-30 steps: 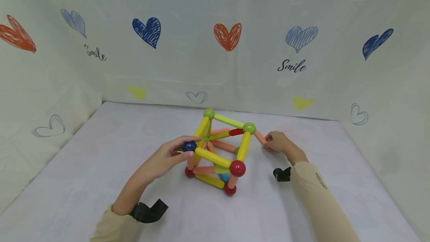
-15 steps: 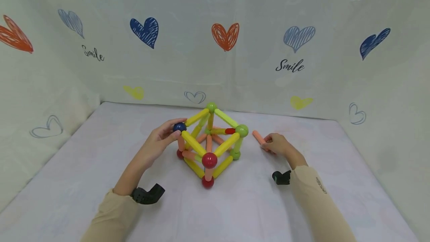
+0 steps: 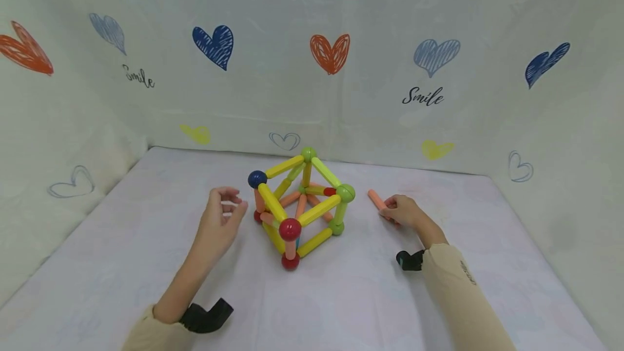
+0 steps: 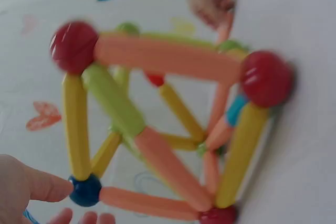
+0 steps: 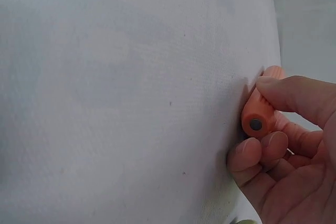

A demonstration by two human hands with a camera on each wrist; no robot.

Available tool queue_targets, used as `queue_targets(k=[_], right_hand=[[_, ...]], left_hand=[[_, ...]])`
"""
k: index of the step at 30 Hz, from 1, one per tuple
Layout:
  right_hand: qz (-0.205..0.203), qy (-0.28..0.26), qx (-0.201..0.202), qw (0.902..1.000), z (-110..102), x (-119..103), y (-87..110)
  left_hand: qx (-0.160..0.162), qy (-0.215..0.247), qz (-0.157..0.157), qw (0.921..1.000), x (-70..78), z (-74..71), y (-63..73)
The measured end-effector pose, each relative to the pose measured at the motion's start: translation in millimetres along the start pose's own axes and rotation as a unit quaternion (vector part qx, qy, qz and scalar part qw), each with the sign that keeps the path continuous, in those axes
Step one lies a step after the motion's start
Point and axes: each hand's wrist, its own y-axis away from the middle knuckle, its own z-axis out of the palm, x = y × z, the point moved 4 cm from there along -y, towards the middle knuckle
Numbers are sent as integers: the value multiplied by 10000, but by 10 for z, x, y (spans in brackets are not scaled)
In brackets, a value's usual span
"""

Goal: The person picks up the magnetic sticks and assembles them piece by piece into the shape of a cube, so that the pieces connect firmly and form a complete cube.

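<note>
A cube-like frame of magnetic rods and balls stands on the table, its red ball (image 3: 290, 229) at the near upper corner. Yellow rods (image 3: 319, 211) and green balls (image 3: 345, 193) make up the right and back parts. My left hand (image 3: 219, 226) is beside the blue ball (image 3: 257, 179), fingers loosely bent and holding nothing. In the left wrist view the thumb (image 4: 47, 184) appears close to that ball; contact is hard to tell. To the right of the frame, my right hand (image 3: 403, 211) pinches an orange magnetic rod (image 5: 258, 111) between thumb and fingers, low over the table.
The white table (image 3: 341, 307) runs back to a white curtain (image 3: 273, 91) printed with hearts. Black wrist cameras (image 3: 207, 316) sit on both wrists. A greenish piece (image 5: 245, 222) peeks in at the bottom of the right wrist view.
The frame has turned and shifted left under the left hand, which then let go of the blue ball and drew back slightly. The right hand stays nearly still with its rod, now apart from the frame.
</note>
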Motion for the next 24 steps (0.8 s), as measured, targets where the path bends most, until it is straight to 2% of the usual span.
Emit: queue_targets(k=[2, 4, 6, 9, 11, 13, 16, 19, 24], right_hand=[[9, -24, -10, 10000, -2, 4, 5], [53, -26, -4, 10000, -5, 8, 7], [72, 18, 3, 10000, -11, 12, 9], [51, 46, -3, 10000, -15, 16, 9], [28, 36, -5, 10000, -11, 18, 4], [15, 17, -16, 10000, -2, 17, -4], [93, 18, 14, 10000, 6, 14, -12], [128, 51, 31, 9999, 7, 14, -15], [145, -8, 20, 9999, -2, 17, 6]], left_hand=[[-114, -106, -177, 9997, -41, 62, 135], [-499, -265, -264, 9981, -90, 161, 246], [-1025, -434, -215, 9935, -135, 287, 323], [-1776, -693, -37, 9817, -184, 505, 378], [-2025, -865, 106, 9754, -215, 636, 381], [-2038, -1019, 202, 9735, -236, 738, 363], [-1811, -1404, 345, 9728, -245, 823, 327], [-1608, -1749, 420, 9704, -219, 858, 307], [-1541, -1850, 471, 9694, -175, 867, 313]])
